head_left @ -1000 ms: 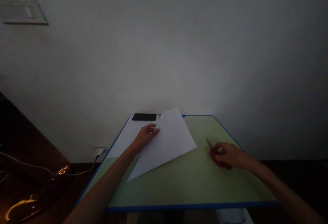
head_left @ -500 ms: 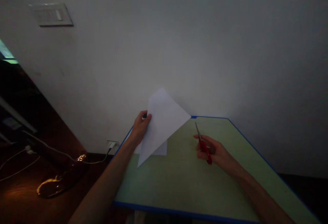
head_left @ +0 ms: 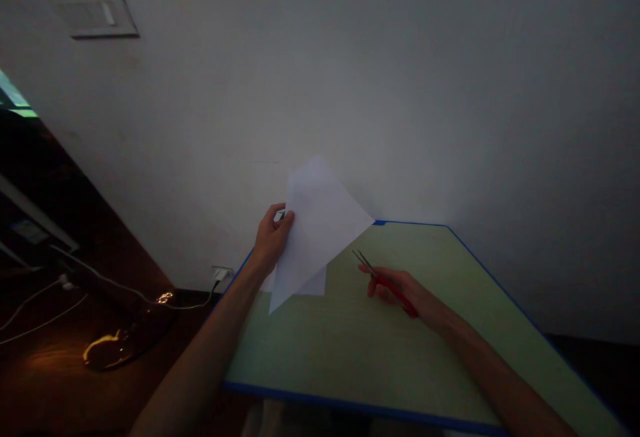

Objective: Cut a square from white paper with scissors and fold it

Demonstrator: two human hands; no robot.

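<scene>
My left hand (head_left: 273, 236) pinches the left edge of a white sheet of paper (head_left: 320, 224), thumb in front and fingers behind. The sheet is raised at a slant above the table, one corner pointing right and another hanging down. Red-handled scissors (head_left: 393, 290) are gripped in my right hand (head_left: 400, 287). Their blades are slightly parted and point up and left toward the sheet's lower right edge, without touching it. Beneath the raised sheet, another white paper (head_left: 315, 284) lies on the table, mostly covered.
The light green table (head_left: 350, 350) has a blue edge and stands against a grey wall (head_left: 400, 90). A plug in a wall socket (head_left: 220, 274) carries a white cable (head_left: 150, 305) at left. A shiny round base (head_left: 107, 354) stands on the dark floor. A switch plate (head_left: 95, 14) is on the wall.
My right hand has moved left with the scissors, closer to the paper. The scissors have tilted further left and their blades now show apart. My left hand keeps its hold on the sheet.
</scene>
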